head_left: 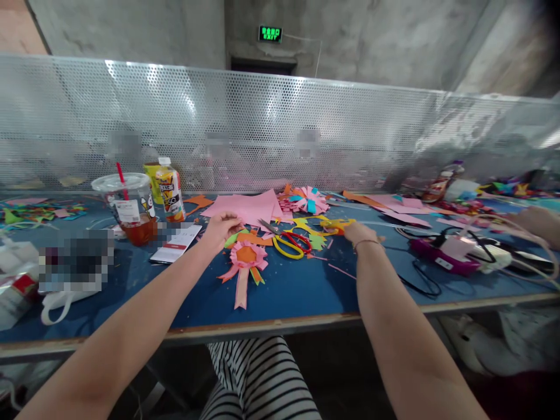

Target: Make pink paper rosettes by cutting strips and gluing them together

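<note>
A shared craft workshop in a bare concrete building: a long blue worktop [284, 291] strewn with cut coloured paper [245, 207], scissors [286, 240] and a paper rosette [245, 259]. A perforated metal screen [280, 128] lines its far edge, with a green exit sign [270, 33] on the concrete wall beyond.

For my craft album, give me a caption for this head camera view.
Left hand on green paper above a pink rosette; right hand by orange paper, scissors between.

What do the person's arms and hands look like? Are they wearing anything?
Both arms are bare, with no sleeves in view. The left hand wears nothing that shows. The right hand has a thin dark band around the wrist. No gloves, and no rings can be made out.
</note>
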### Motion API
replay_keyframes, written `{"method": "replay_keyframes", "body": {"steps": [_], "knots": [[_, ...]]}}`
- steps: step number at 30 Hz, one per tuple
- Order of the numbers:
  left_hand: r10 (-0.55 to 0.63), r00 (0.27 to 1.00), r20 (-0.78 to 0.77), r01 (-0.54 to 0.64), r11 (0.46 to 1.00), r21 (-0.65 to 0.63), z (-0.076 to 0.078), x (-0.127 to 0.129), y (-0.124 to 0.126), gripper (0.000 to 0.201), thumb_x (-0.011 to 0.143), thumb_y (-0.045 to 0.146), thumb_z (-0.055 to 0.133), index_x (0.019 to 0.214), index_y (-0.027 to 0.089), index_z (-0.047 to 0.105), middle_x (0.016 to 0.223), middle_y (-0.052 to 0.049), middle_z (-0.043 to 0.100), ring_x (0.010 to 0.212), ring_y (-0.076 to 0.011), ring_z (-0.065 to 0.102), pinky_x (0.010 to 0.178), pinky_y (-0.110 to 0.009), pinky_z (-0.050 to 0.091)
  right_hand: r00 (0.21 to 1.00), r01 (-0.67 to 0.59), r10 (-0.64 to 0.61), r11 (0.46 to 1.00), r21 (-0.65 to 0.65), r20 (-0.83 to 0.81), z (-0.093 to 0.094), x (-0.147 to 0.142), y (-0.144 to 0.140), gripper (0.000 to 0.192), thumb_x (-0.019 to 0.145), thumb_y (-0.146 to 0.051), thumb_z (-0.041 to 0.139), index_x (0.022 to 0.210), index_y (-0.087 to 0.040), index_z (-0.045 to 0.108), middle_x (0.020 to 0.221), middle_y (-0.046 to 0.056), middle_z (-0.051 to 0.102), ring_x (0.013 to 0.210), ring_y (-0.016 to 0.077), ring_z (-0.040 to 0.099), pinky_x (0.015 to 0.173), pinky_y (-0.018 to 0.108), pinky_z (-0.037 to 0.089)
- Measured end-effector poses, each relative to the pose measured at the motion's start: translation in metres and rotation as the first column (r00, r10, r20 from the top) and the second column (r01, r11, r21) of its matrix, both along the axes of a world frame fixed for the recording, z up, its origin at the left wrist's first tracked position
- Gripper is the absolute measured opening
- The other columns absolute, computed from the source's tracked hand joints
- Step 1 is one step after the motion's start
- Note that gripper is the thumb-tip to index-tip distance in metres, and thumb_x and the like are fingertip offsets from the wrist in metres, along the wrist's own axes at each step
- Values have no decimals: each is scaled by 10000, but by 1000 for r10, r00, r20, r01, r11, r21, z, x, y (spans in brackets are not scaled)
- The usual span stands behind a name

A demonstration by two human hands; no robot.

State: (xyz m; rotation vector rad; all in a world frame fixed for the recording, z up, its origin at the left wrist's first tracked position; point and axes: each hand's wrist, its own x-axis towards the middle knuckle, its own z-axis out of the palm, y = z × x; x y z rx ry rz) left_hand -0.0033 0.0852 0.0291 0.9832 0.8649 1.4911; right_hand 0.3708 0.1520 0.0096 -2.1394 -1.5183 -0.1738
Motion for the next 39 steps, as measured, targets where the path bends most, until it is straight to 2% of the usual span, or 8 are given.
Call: {"method": "replay_keyframes", "body": {"steps": [3, 6, 9, 12, 21, 25, 30, 39], "knots": [[-32, 999, 12, 32, 999, 18, -3, 2, 2, 224, 534, 86, 709, 657, 133, 528, 575, 20, 589, 547, -74, 581, 597, -210, 477, 984, 177, -177, 978, 114, -16, 12, -22, -14, 295, 731, -224, 504, 965, -73, 601, 1104, 276, 521, 1046, 362, 484, 808, 531, 372], [-52, 998, 31, 52, 998, 22, -5, 4, 3, 220, 544, 82, 710, 652, 136, 526, 574, 20, 591, 561, -82, 595, 618, -217, 485, 960, -246, 277, 908, 339, -45, 27, -75, -24, 223, 771, -246, 453, 886, -117, 595, 980, 172, 585, 968, 251, 526, 820, 403, 410], [-81, 995, 51, 80, 997, 22, -6, 6, 1, 241, 538, 91, 730, 653, 135, 522, 592, 16, 598, 601, -92, 612, 668, -230, 496, 634, -667, 742, 667, 332, -219, 33, -141, -31, 211, 768, -336, 485, 812, -154, 580, 813, 62, 617, 734, 151, 562, 703, 289, 451], [-96, 994, 53, 94, 995, 40, -6, 5, 0, 259, 537, 134, 750, 665, 132, 524, 625, 5, 610, 626, -98, 619, 671, -232, 494, 420, -757, 801, 568, 322, -426, 30, -195, -37, 261, 696, -404, 593, 786, -162, 554, 715, 19, 595, 618, 119, 546, 573, 246, 446], [-72, 991, -109, 82, 993, 89, -8, 3, 4, 301, 522, 202, 750, 731, 156, 539, 693, -7, 613, 669, -125, 602, 695, -281, 475, -23, -587, 674, 589, 556, -738, 17, -228, -43, 272, 592, -346, 700, 691, -183, 506, 618, -48, 541, 566, 75, 544, 567, 211, 467], [63, 725, -686, 77, 982, 171, -14, -3, 4, 347, 386, 164, 782, 670, 196, 585, 678, -6, 605, 649, -161, 565, 627, -262, 425, -212, -486, 576, 639, 597, -789, 18, -208, -41, 288, 566, -274, 722, 699, -190, 481, 705, -26, 596, 706, 100, 612, 693, 245, 505], [58, 483, -873, 170, 973, 158, -22, -10, 4, 263, 403, 128, 721, 630, 219, 622, 600, 15, 584, 562, -146, 527, 520, -225, 367, -200, -385, 584, 692, 611, -787, 24, -188, -35, 236, 604, -228, 680, 695, -194, 466, 689, -31, 588, 695, 102, 625, 659, 231, 508], [-71, 685, -725, 257, 955, 148, -9, -6, 0, 314, 489, 69, 598, 787, 170, 602, 699, -7, 581, 634, -130, 543, 564, -229, 416, -139, -408, 526, 742, 532, -839, 25, -192, -39, 179, 648, -161, 582, 745, -203, 438, 685, -50, 543, 596, 94, 619, 582, 234, 508]]}}
